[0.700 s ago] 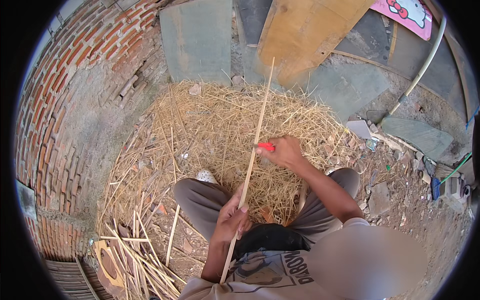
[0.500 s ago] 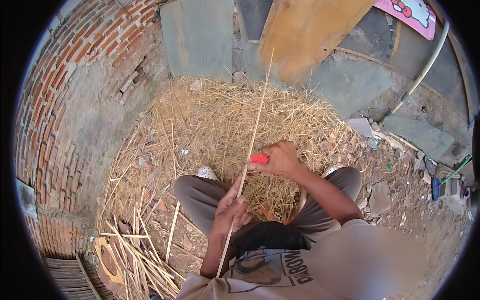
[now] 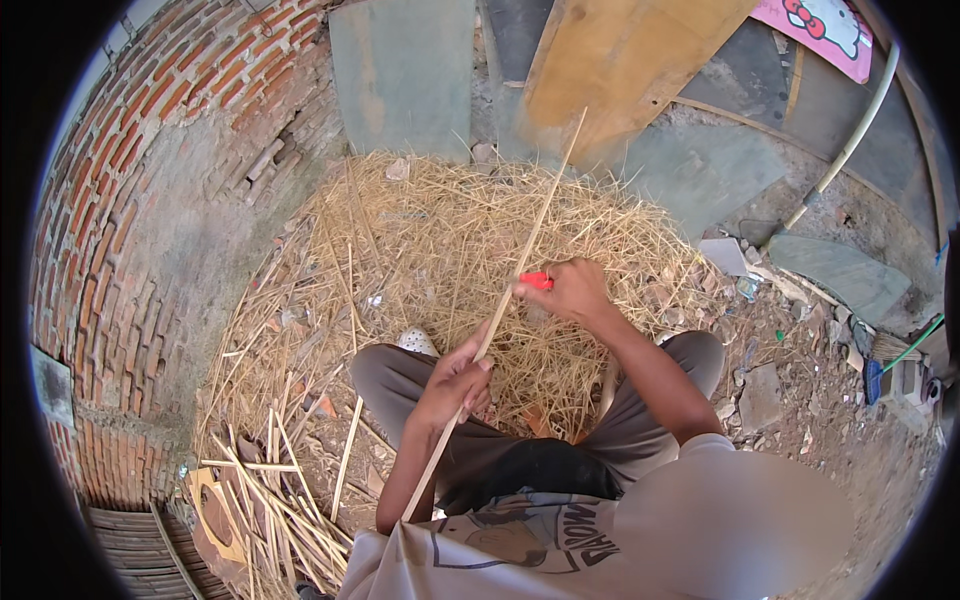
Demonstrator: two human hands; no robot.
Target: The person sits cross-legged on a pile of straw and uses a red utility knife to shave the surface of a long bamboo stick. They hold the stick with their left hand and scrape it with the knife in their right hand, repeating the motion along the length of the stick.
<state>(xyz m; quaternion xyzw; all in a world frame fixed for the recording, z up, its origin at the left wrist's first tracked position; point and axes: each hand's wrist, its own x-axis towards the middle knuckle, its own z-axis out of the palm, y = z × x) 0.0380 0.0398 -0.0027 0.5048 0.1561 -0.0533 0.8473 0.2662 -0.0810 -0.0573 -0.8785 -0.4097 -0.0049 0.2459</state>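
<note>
The fingers of my left hand (image 3: 448,390) pinched a long, straight, thin, pale-yellow strip (image 3: 550,205), which slanted from my shirt (image 3: 440,575) over the straw (image 3: 430,230). My right hand's (image 3: 577,290) fingers gripped a red tool (image 3: 537,280) beside it.

You have one left hand (image 3: 455,385), one right hand (image 3: 572,290), one long strip (image 3: 548,205), one red tool (image 3: 537,281) and two trouser legs (image 3: 392,385). Around you: one pink board (image 3: 818,32), one pale pipe (image 3: 858,128), and sticks (image 3: 262,466) too tangled to count.
</note>
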